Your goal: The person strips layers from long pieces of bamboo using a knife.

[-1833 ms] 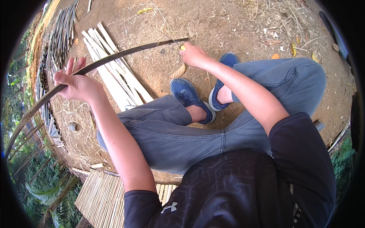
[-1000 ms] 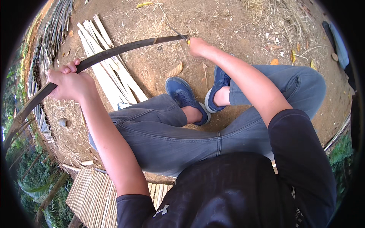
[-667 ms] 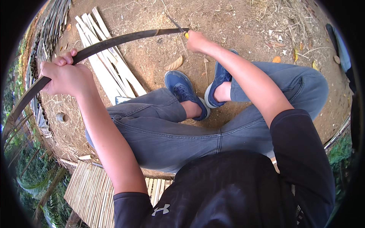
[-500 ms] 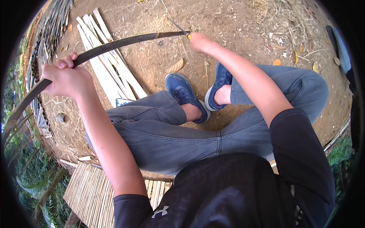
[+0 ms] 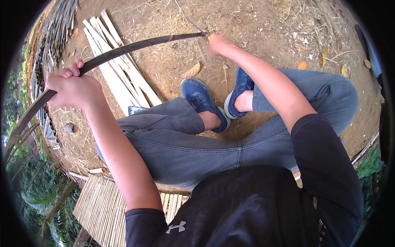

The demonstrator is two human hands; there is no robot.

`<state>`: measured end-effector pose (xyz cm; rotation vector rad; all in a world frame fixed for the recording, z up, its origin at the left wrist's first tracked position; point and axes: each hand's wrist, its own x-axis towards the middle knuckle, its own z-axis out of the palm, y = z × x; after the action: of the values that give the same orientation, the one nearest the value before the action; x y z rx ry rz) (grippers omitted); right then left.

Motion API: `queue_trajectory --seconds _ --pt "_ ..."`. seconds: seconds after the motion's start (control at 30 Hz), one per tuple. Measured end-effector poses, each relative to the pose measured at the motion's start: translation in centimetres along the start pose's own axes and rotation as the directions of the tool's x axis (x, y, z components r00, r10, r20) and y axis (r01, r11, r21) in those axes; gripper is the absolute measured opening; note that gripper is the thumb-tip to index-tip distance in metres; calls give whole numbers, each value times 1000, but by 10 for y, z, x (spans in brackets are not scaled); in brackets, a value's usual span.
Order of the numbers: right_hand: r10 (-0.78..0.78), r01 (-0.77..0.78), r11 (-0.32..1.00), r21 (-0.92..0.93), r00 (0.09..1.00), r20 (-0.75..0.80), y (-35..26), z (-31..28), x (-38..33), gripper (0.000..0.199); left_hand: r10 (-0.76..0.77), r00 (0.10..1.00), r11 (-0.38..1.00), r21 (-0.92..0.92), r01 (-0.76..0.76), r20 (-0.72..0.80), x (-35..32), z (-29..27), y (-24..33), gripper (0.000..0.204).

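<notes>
A long, thin dark strip (image 5: 123,48), perhaps bamboo or wood, runs from the far left edge up to the top middle and looks bowed. My left hand (image 5: 74,84) is wrapped round it at the left, fingers curled over the top. At the strip's far end my right hand (image 5: 219,44), slightly blurred, is closed on a tool with a yellow handle (image 5: 208,38). A narrow dark piece (image 5: 198,29) of it points up and left past the strip's tip. Whether it touches the strip I cannot tell.
Pale split strips (image 5: 119,68) lie on the dirt ground beyond my left knee. Long poles (image 5: 57,33) are piled at far left, near a short hollow ring (image 5: 70,128). A slatted bamboo platform (image 5: 103,206) is at lower left. My blue shoes (image 5: 201,101) rest in front.
My right hand has moved slightly to the right, a little off the strip's end. The left hand keeps its hold, and the whole view has shifted slightly.
</notes>
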<state>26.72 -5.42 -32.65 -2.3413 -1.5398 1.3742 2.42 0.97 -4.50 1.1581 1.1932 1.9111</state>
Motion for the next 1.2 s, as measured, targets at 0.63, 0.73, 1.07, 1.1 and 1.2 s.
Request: queue_trajectory --seconds 0.63,0.73,1.07,1.1,1.2 --pt "-241 241 971 -8 971 11 -94 -60 -127 38 -4 995 993 -116 16 97 -26 -10 21 16" --pt "-238 240 969 48 970 -53 -98 -51 -134 36 2 996 992 -123 10 93 -33 -9 27 19" --pt "-273 280 950 137 960 -66 -70 -41 -148 37 15 997 994 -111 -6 76 -42 -2 31 25" --pt "-276 280 954 103 960 -53 -60 -45 -145 37 10 998 994 -113 -2 69 -42 -1 30 25" --pt "-179 181 976 119 983 -30 -25 -67 -159 37 -7 996 994 -110 17 84 -37 -4 30 27"
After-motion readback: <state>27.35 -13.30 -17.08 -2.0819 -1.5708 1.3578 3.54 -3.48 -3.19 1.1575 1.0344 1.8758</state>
